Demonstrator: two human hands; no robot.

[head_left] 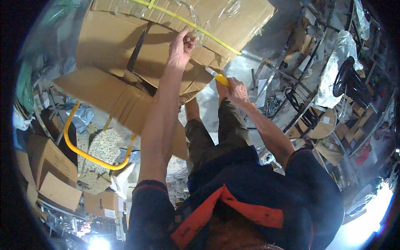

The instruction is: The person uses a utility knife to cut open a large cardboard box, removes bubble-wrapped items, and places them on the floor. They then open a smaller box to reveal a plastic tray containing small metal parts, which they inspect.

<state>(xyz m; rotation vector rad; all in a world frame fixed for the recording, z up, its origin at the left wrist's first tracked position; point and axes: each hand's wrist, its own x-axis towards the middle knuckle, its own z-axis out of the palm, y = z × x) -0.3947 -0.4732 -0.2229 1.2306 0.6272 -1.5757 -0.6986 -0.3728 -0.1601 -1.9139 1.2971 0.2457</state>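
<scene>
Free gap above grey floor point(250, 62) right of carton point(104, 37), broad flap point(98, 85) obstructing left, yellow tubular rail point(89, 157) beside it

I look steeply down through one head-worn wide fisheye lens, the dark navy cloth shirt with red trim point(254, 183) closest at the lower edge, the large brown cardboard box point(156, 54) farther off at the top.

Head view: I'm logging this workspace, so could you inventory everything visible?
large cardboard box: one or more, brown, top
strap: one or more, yellow, across box
knife: one, yellow-handled, centre
bent bar: one, yellow, left
smaller boxes: several, brown, lower left
metal frames: several, grey, right
wrapping: uncertain count, silvery, upper right
unidentified object: one, black, right
left hand: one, bare, over box
right hand: one, bare, around knife
shirt: one, dark, lower centre
trousers: one pair, dark, centre
</scene>
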